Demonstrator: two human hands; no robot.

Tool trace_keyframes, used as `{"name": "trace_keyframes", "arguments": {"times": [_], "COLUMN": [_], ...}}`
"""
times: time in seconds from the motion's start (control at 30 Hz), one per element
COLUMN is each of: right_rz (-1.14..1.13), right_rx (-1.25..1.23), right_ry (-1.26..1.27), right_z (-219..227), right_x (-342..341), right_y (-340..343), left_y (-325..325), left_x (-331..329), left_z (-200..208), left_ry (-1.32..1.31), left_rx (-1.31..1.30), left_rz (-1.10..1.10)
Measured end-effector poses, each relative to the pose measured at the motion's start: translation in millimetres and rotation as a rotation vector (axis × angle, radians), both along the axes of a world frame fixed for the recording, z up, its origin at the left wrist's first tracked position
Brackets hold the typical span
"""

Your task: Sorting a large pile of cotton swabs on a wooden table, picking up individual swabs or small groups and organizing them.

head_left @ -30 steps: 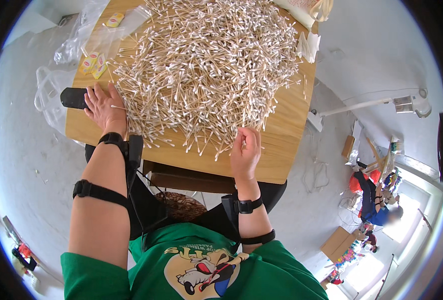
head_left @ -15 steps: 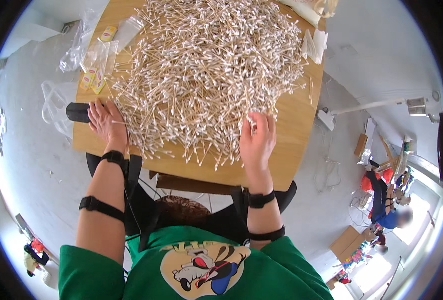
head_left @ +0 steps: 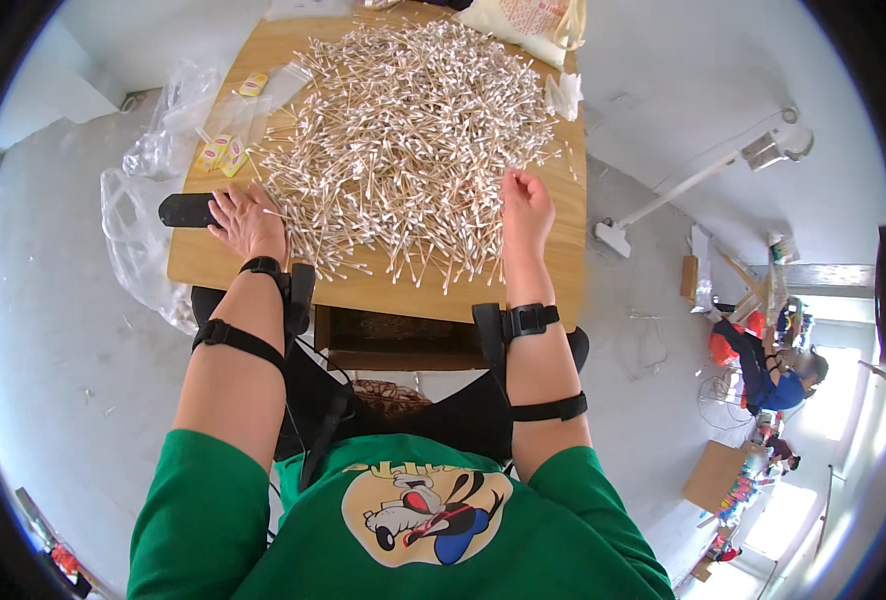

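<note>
A broad heap of cotton swabs (head_left: 413, 150) with pale sticks and white tips covers most of the wooden table (head_left: 403, 298). At the near left of the heap, my left hand (head_left: 250, 222) lies flat, its fingers spread and their tips over the end of a black elongated object (head_left: 189, 210). Against the heap's right edge is my right hand (head_left: 529, 208), fingers bent and drawn together. Whatever those fingers hold, if anything, is too small or hidden to make out. Black straps (head_left: 245, 343) circle both forearms.
Clear plastic bags with small yellow labels (head_left: 225, 152) lie left of the heap. A larger clear bag (head_left: 133, 230) hangs by the table's left side. At the far right are a filled whitish bag (head_left: 528, 28) and crumpled white material (head_left: 564, 97). An open cardboard box (head_left: 393, 340) sits below the near edge.
The whole view has shifted, so the table looks smaller and more of its far end shows. My right hand's fingers are drawn closer together. My left hand still rests beside the heap.
</note>
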State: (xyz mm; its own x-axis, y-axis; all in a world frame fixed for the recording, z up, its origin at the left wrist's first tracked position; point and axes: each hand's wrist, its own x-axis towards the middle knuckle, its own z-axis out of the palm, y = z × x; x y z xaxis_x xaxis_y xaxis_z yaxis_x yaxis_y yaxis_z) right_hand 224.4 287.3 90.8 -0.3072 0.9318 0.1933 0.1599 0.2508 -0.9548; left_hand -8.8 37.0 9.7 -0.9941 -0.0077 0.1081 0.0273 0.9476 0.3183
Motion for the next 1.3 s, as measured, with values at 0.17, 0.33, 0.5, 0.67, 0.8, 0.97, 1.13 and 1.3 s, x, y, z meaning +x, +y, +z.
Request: {"name": "trace_keyframes", "arguments": {"times": [0.17, 0.33, 0.5, 0.67, 0.8, 0.97, 1.13, 1.3], "right_rz": [0.102, 0.431, 0.485, 0.324, 0.232, 0.364, 0.398, 0.469], "right_rx": [-0.328, -0.245, 0.03, 0.062, 0.175, 0.337, 0.508, 0.575], "right_ry": [-0.111, -0.389, -0.533, -0.591, -0.516, -0.617, -0.72, -0.809], "right_z": [19.6, -10.5, -17.9, -10.5, -21.4, -34.5, -39.6, -38.4], "right_x": [45.4, 96.7, 101.3, 95.8, 88.5, 63.1, 40.7, 34.2], "right_y": [-56.4, -136.8, -168.6, -134.6, -88.7, -78.7, -81.2, -76.4], "left_y": [-6.0, -1.4, -0.8, -3.3, -1.9, 3.7, 1.0, 1.8], "left_x": [-2.5, -2.2, -3.1, -3.2, -4.8, -4.5, -2.9, -3.5], "left_z": [-8.4, -7.4, -10.4, -4.0, -9.3, -6.3, -5.7, -7.1], "left_ry": [0.098, 0.15, 0.097, 0.043, 0.072, 0.051, 0.031, 0.052], "left_rx": [0.072, 0.128, 0.088, 0.024, -0.014, -0.035, -0.069, -0.077], "left_rz": [-0.013, -0.025, -0.014, -0.013, -0.014, 0.005, -0.019, 0.002]}}
